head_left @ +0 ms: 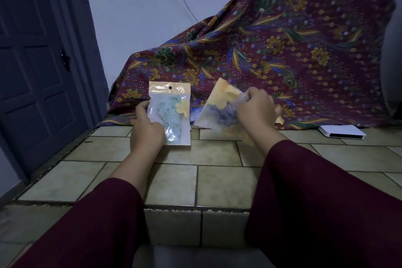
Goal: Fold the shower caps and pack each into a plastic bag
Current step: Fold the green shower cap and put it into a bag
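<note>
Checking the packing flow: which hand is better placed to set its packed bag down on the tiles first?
Probably the left hand: its green-cap bag hangs upright and low over the tiled surface, while the right hand holds the purple-cap bag tilted and higher.

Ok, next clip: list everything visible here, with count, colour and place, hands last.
bag with green cap: 1, clear with yellow header, held upright at left
bag with purple cap: 1, clear with yellow header, tilted, at right
patterned cloth: 1, maroon floral, draped behind
white flat box: 1, on tiles, right
tiled ledge: 1, pale green
door: 1, dark, left
left hand: grips green bag
right hand: grips purple bag
</note>
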